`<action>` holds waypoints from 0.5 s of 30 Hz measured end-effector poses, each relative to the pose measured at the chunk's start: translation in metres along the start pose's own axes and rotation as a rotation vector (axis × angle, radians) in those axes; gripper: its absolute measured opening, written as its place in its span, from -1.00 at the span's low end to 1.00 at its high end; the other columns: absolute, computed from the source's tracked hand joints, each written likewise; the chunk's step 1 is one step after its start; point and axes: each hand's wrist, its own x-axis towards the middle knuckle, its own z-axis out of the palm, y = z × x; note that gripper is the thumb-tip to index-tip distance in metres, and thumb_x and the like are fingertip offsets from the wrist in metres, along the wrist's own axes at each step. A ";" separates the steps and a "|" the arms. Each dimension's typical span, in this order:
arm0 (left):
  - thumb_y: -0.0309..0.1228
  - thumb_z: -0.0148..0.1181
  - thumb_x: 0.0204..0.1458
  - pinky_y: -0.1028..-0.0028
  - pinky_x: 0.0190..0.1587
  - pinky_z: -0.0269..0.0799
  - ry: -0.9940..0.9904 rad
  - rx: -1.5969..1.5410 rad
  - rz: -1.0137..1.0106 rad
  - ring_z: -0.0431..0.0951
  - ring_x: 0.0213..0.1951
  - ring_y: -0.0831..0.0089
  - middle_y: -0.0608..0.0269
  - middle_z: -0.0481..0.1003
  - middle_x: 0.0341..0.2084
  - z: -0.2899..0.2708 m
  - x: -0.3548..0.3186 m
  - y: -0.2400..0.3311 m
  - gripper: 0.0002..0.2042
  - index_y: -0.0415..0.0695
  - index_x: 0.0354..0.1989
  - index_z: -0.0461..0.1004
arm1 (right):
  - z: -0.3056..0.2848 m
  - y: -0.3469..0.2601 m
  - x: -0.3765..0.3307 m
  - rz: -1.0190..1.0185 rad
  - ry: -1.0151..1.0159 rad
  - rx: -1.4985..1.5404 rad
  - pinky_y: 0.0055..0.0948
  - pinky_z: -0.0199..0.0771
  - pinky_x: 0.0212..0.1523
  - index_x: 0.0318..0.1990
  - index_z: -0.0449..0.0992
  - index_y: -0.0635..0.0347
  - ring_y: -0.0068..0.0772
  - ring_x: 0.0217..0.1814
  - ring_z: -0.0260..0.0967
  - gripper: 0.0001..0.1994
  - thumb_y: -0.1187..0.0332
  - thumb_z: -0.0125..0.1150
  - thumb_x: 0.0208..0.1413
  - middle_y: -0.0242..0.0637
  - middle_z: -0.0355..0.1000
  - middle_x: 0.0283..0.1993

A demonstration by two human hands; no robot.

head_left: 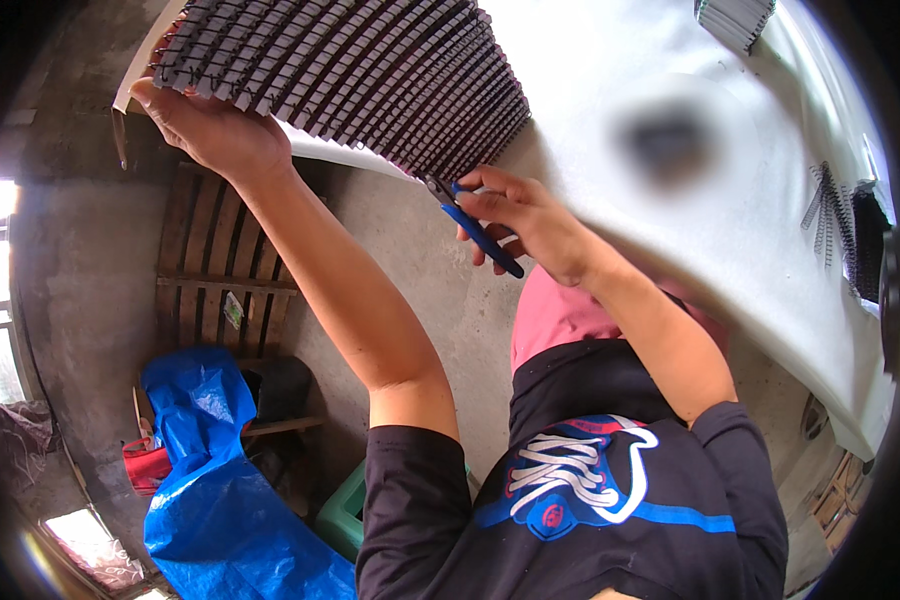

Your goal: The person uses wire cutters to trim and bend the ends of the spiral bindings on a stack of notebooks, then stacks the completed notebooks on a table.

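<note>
Head view: left hand (225,138) apparently grips the wire-bound stack (345,70); right hand (530,222) pinches blue-handled pliers (482,236).

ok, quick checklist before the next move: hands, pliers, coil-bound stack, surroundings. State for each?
1. Left hand has the coil-bound stack at its left end: ok.
2. Right hand holds the blue-handled pliers: ok.
3. Pliers' tip is at the stack's near edge: ok. Whether it grips a coil: cannot tell, too small.
4. Stack's underside fully supported by the white-covered table: cannot tell, hidden.
5. Loose coils on the table's right side clear of both hands: ok.
6. Dark item on the table identified: cannot tell, blurred.
</note>
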 end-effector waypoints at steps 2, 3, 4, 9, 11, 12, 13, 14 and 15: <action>0.09 -0.37 0.17 0.18 0.04 0.41 0.020 0.060 -0.007 0.41 -0.01 0.20 0.08 0.38 -0.06 0.004 -0.003 0.004 -0.43 -0.18 -0.03 0.34 | -0.006 -0.004 0.003 0.108 -0.061 0.115 -0.22 0.38 -0.25 -0.03 0.34 0.06 -0.09 -0.23 0.39 -0.65 0.18 0.14 0.05 -0.09 0.34 -0.18; 0.08 -0.37 0.17 0.19 0.03 0.41 0.006 0.071 -0.001 0.42 -0.02 0.20 0.09 0.39 -0.07 0.004 -0.003 0.005 -0.43 -0.18 -0.03 0.34 | -0.008 -0.005 0.004 0.160 -0.094 0.171 -0.22 0.40 -0.25 -0.03 0.34 0.08 -0.07 -0.24 0.39 -0.64 0.17 0.15 0.05 -0.08 0.34 -0.18; 0.08 -0.37 0.17 0.19 0.02 0.42 -0.008 0.084 0.005 0.42 -0.03 0.21 0.09 0.39 -0.07 0.002 -0.002 0.005 -0.44 -0.18 -0.03 0.34 | -0.001 -0.001 -0.003 -0.047 0.088 -0.041 -0.23 0.32 -0.15 0.00 0.33 0.05 -0.13 -0.15 0.35 -0.62 0.16 0.14 0.05 -0.11 0.32 -0.13; 0.09 -0.33 0.17 0.23 -0.02 0.45 -0.062 0.050 0.041 0.45 -0.08 0.24 0.13 0.40 -0.12 -0.002 0.000 0.003 -0.46 -0.15 -0.05 0.33 | -0.003 0.004 -0.006 -0.312 0.252 -0.536 -0.09 0.06 0.06 0.04 0.32 -0.01 -0.14 0.03 0.22 -0.61 0.17 0.13 0.05 -0.16 0.25 -0.04; 0.08 -0.32 0.17 0.24 -0.03 0.46 -0.079 0.065 0.030 0.45 -0.08 0.25 0.14 0.41 -0.14 -0.002 0.000 0.004 -0.47 -0.14 -0.06 0.33 | -0.003 0.006 -0.005 -0.320 0.248 -0.557 -0.06 0.02 0.08 0.05 0.31 -0.02 -0.14 0.05 0.20 -0.60 0.17 0.12 0.05 -0.16 0.24 -0.03; 0.08 -0.32 0.17 0.24 -0.03 0.46 -0.086 0.074 0.025 0.45 -0.08 0.26 0.14 0.41 -0.14 -0.003 0.000 0.005 -0.48 -0.14 -0.06 0.33 | -0.001 0.007 -0.005 -0.329 0.249 -0.576 -0.07 0.03 0.08 0.05 0.31 -0.02 -0.14 0.04 0.20 -0.60 0.16 0.12 0.05 -0.17 0.24 -0.04; 0.08 -0.32 0.17 0.23 -0.03 0.46 -0.077 0.067 0.024 0.45 -0.08 0.26 0.14 0.41 -0.14 -0.002 0.000 0.004 -0.48 -0.14 -0.06 0.33 | -0.001 0.007 -0.004 -0.339 0.250 -0.594 -0.08 0.04 0.07 0.05 0.30 -0.02 -0.15 0.03 0.21 -0.60 0.16 0.12 0.05 -0.17 0.24 -0.04; 0.07 -0.33 0.17 0.23 -0.03 0.46 -0.067 0.061 0.022 0.45 -0.08 0.26 0.15 0.41 -0.14 -0.002 0.000 0.004 -0.48 -0.14 -0.07 0.33 | -0.001 0.007 -0.004 -0.340 0.249 -0.597 -0.08 0.04 0.07 0.05 0.30 -0.02 -0.15 0.03 0.21 -0.60 0.16 0.12 0.05 -0.17 0.24 -0.04; 0.07 -0.34 0.17 0.23 -0.04 0.47 -0.055 0.057 0.019 0.45 -0.08 0.26 0.15 0.41 -0.14 -0.002 0.000 0.004 -0.48 -0.14 -0.07 0.34 | 0.000 0.007 -0.005 -0.341 0.244 -0.598 -0.08 0.03 0.07 0.05 0.31 -0.02 -0.16 0.03 0.21 -0.60 0.16 0.11 0.05 -0.17 0.24 -0.04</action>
